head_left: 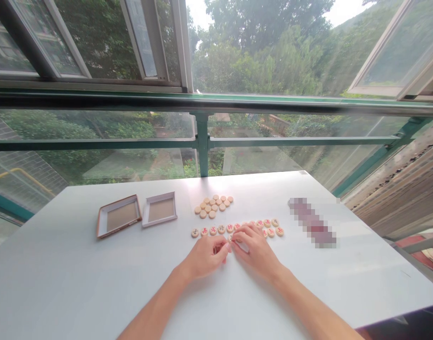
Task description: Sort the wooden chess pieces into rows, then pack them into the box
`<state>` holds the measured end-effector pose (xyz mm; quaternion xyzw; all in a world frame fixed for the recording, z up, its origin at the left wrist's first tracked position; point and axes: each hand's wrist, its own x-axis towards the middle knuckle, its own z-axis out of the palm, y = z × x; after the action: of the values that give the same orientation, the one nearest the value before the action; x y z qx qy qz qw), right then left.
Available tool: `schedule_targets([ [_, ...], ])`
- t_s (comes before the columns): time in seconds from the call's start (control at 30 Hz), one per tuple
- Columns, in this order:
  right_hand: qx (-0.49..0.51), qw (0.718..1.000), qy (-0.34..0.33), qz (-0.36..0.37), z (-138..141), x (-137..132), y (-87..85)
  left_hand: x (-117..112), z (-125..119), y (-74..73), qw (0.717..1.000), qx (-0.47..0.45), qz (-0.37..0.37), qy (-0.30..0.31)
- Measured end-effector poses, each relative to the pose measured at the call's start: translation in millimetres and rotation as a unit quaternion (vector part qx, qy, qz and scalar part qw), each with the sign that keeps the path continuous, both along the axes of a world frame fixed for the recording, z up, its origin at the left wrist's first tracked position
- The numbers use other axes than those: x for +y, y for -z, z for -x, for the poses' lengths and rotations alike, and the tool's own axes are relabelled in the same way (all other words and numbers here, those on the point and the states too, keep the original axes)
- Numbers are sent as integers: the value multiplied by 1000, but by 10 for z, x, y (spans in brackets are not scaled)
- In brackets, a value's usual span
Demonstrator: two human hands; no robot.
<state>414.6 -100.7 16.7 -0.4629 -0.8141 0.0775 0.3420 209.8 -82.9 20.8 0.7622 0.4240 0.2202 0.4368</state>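
Low over the white table, my left hand [207,255] and my right hand [257,250] meet at their fingertips. Between them is a round wooden Chinese chess piece [230,239], partly covered by the fingers of both hands. The left fingers are curled in, with the thumb against the piece. My right thumb and fingers close on its other side. Just beyond lies a long row of face-up pieces [212,230] with red and dark characters. A shorter row [271,232] shows at the right, partly hidden by my right hand.
Several blank-side-up pieces [214,208] lie in a cluster behind the row. To the left are two shallow open box halves, an orange-edged one [100,226] and a white one [160,222]. A pixelated object [314,224] lies at the right. Railing [202,160] and windows stand beyond the table [96,283].
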Motion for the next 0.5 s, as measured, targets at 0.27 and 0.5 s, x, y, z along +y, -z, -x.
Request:
schedule_targets([
  [0.27, 28, 1000, 2, 7, -17, 5, -8, -1, 1, 9, 1000, -4, -4, 2],
  [0.5, 55, 998, 38, 14, -64, 27, 6, 9, -8, 3, 1000, -8, -15, -3],
])
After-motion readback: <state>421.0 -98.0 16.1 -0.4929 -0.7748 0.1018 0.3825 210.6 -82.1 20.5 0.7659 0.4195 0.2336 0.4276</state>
